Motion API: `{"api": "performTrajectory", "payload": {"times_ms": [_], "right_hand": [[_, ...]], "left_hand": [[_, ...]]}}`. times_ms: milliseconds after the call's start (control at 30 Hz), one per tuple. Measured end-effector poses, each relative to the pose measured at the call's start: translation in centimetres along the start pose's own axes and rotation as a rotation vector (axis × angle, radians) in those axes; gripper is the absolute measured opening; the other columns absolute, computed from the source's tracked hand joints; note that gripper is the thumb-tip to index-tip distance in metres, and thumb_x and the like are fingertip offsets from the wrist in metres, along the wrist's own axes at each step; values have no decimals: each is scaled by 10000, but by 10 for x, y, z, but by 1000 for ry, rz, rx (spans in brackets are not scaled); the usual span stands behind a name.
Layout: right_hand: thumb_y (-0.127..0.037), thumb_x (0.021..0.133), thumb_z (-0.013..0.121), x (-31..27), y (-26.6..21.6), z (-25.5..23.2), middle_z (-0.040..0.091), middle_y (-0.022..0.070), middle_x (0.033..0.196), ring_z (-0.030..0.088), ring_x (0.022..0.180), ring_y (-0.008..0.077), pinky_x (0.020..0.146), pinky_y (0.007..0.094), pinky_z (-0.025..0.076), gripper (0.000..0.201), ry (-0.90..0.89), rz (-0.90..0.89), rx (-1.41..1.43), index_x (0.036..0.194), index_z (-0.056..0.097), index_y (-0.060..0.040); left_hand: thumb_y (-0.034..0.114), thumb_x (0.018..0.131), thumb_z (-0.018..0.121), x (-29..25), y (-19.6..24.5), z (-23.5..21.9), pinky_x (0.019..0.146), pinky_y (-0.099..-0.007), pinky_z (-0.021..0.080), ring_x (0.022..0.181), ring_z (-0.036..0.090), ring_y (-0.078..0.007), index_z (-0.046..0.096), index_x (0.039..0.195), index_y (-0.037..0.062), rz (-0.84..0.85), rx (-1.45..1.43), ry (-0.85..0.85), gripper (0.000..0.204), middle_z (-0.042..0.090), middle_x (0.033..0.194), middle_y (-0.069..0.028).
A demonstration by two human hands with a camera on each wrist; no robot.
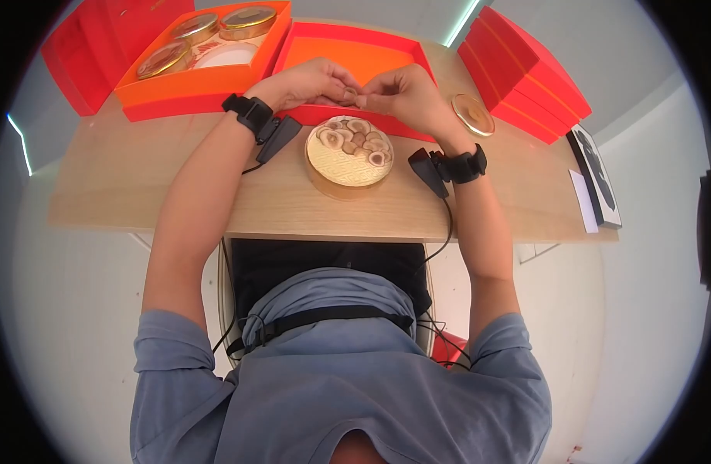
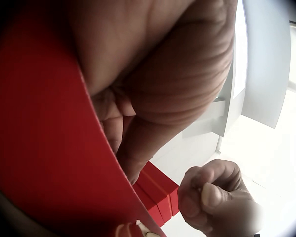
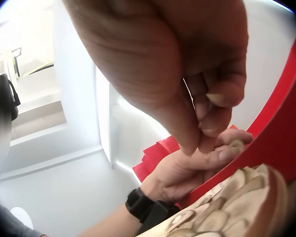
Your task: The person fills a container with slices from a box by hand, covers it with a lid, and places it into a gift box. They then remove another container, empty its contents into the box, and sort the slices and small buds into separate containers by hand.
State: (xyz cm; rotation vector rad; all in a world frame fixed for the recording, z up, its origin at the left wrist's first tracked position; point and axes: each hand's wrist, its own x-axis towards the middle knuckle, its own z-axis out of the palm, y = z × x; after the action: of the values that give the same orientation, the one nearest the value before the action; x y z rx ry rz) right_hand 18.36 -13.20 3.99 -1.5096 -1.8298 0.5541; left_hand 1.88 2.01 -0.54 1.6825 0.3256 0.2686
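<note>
Both hands meet over the near wall of a shallow red box (image 1: 402, 126) with an orange inside. My left hand (image 1: 324, 83) holds a small pale dried slice (image 3: 237, 144) between thumb and fingers. Close beside it, my right hand (image 1: 406, 94) has its fingers curled, thumb and fingertips together; nothing shows between them. Just in front of the box stands a round gold tin (image 1: 332, 185). Brown-edged dried slices (image 1: 359, 139) overlap on the far part of its top, while textured pale yellow padding (image 1: 344, 166) shows on the near part.
At the left, an orange box (image 1: 131, 94) carries several gold-lidded round tins and one white round recess. A clear gold-rimmed lid (image 1: 473, 114) lies right of the hands, near stacked red boxes (image 1: 525, 73). A black-framed panel (image 1: 595, 174) lies at the table's right edge.
</note>
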Motion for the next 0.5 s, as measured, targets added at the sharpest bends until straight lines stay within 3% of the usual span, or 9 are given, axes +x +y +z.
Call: {"api": "performTrajectory", "payload": {"times_ms": [100, 200, 300, 500], "right_hand": [[-85, 807, 749, -1, 0, -3, 689, 84, 731, 655, 677, 112, 616, 246, 512, 167, 134, 57, -65, 922, 720, 33], [-68, 809, 747, 1, 2, -2, 692, 87, 750, 658, 678, 112, 599, 242, 519, 186, 73, 135, -30, 951, 710, 46], [-44, 809, 738, 4, 13, 3, 696, 96, 783, 667, 697, 123, 606, 243, 535, 194, 74, 30, 50, 970, 699, 56], [-26, 820, 719, 5, 11, 5, 703, 117, 828, 674, 714, 136, 644, 245, 546, 171, 59, 66, 169, 966, 692, 58]], "left_hand": [[78, 895, 645, -3, 7, 6, 846, -243, 552, 915, 676, -117, 623, 1136, -18, 4, 11, 40, 261, 692, 1039, -92], [106, 890, 666, -9, 15, 11, 806, -236, 558, 892, 681, -115, 630, 1122, -2, 7, 36, 73, 259, 702, 1021, -101], [148, 884, 689, -7, 15, 12, 759, -215, 553, 863, 685, -110, 639, 1090, 19, 13, 87, 104, 249, 712, 976, -88], [229, 897, 689, -8, 15, 14, 701, -192, 534, 813, 691, -107, 653, 1003, 45, 26, 117, 139, 215, 716, 931, -64]]}}
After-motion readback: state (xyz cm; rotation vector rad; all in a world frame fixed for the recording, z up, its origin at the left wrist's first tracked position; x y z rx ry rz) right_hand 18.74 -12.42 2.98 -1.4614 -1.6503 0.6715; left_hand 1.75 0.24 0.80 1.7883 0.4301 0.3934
